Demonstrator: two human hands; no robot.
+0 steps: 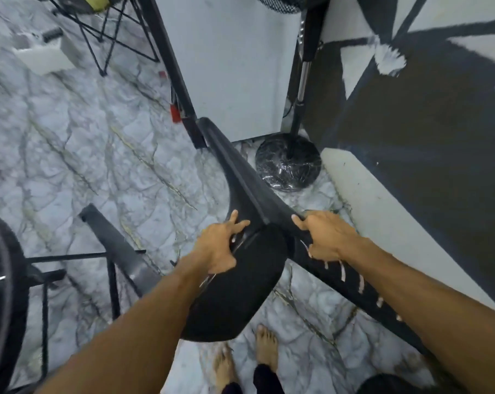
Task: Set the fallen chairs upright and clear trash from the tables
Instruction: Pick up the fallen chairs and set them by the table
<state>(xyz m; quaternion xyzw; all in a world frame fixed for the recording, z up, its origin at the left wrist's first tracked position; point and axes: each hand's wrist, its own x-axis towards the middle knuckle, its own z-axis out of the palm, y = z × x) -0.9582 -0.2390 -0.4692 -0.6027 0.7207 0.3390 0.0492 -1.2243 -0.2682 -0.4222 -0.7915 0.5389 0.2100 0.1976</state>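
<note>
A black chair [240,294] is held in front of me above the marble floor, its round seat toward my feet and its frame stretching up and to the right. My left hand [219,245] grips the frame at the seat's upper left edge. My right hand [326,237] grips the frame bar on the right, fingers wrapped around it. A second black chair [110,251] with thin metal legs stands at the lower left, partly cut off by the frame edge.
A fan stand with a round black base [289,163] stands close behind the chair, beside a white panel [235,66]. A black-and-white patterned wall [425,109] runs along the right. A folding black frame [112,38] and a white box [44,58] sit at top left.
</note>
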